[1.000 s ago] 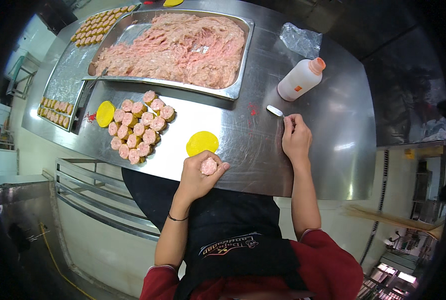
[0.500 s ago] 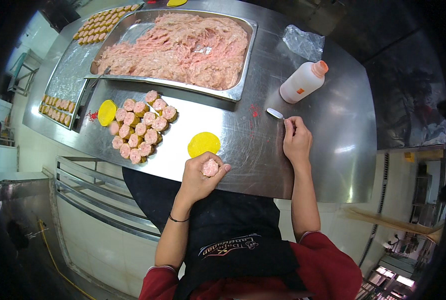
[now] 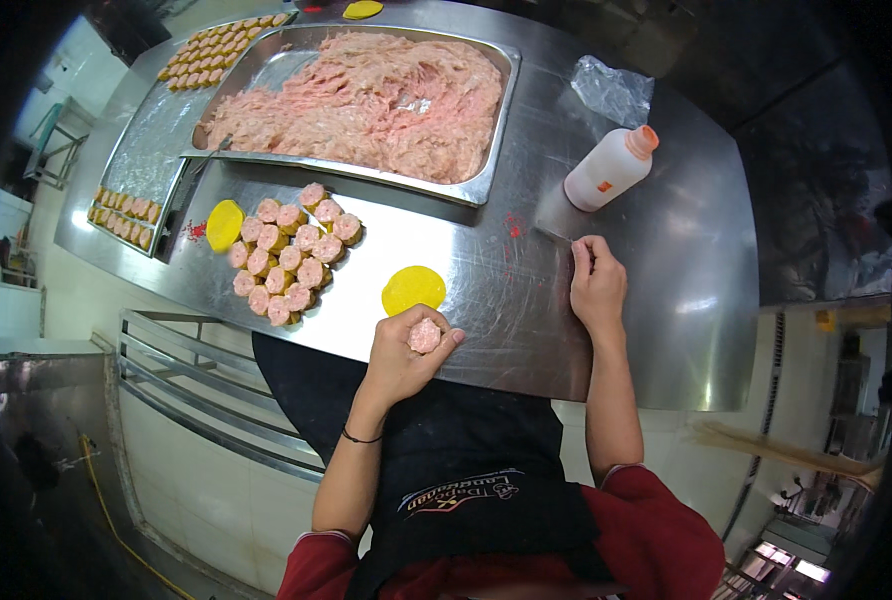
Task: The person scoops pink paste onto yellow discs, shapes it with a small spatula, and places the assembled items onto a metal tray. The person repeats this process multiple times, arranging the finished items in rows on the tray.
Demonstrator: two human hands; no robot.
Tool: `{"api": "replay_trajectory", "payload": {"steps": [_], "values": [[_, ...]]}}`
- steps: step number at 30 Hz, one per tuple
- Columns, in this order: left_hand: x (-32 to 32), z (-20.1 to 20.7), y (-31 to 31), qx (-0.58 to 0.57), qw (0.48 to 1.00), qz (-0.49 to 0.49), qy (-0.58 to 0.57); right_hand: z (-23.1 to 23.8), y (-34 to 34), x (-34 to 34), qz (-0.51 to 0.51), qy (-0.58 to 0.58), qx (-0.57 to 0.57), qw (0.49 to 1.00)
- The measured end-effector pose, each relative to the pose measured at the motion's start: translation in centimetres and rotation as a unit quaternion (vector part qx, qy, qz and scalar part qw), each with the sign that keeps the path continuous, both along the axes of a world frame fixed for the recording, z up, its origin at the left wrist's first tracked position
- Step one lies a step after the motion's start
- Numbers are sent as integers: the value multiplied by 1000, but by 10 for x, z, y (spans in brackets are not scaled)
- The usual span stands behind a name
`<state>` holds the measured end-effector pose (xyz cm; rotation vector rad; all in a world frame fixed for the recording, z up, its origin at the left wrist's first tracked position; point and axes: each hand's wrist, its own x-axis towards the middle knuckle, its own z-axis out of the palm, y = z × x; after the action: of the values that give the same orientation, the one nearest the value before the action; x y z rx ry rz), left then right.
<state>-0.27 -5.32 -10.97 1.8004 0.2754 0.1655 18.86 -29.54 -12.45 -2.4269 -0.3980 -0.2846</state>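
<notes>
In the head view, the only view there is, I see 2 hands working the near side of a steel tabletop (image 3: 671, 335). The left hand (image 3: 404, 352) is closed in a ring, thumb and fingers wrapped around 1 filled dumpling (image 3: 425, 336). Its pink face looks up out of the grip and its sides are hidden, so its long axis seems to run up through the fist.

The right hand (image 3: 599, 282) is over to the right and a little farther out from the body. Its thumb and forefinger are pressed together, pinching what looks like a thin flat tool (image 3: 555, 235); its blade blurs into the steel, but its line points away from the body and leftward.

What counts here, I'd judge, is the gap between the hands: the dumpling lies left of the right fingers and nearer the apron (image 3: 466, 440), while the tool points out past it, so bringing the 2 together would call for travel and a turn of the wrist.

A yellow wrapper (image 3: 414, 288) lies just beyond the left knuckles, nearer that hand. The finished-looking dumplings (image 3: 291, 262) sit clustered farther left, and the white bottle (image 3: 606, 174) stands near the right hand, beyond it.
</notes>
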Motion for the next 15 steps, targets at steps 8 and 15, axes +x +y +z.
{"api": "replay_trajectory", "payload": {"steps": [8,15], "values": [[9,18,10,19,1000,0,4,30,18,-22,110,193,237,946],[24,56,24,82,995,23,-57,68,60,-69,249,165,276,914]]}}
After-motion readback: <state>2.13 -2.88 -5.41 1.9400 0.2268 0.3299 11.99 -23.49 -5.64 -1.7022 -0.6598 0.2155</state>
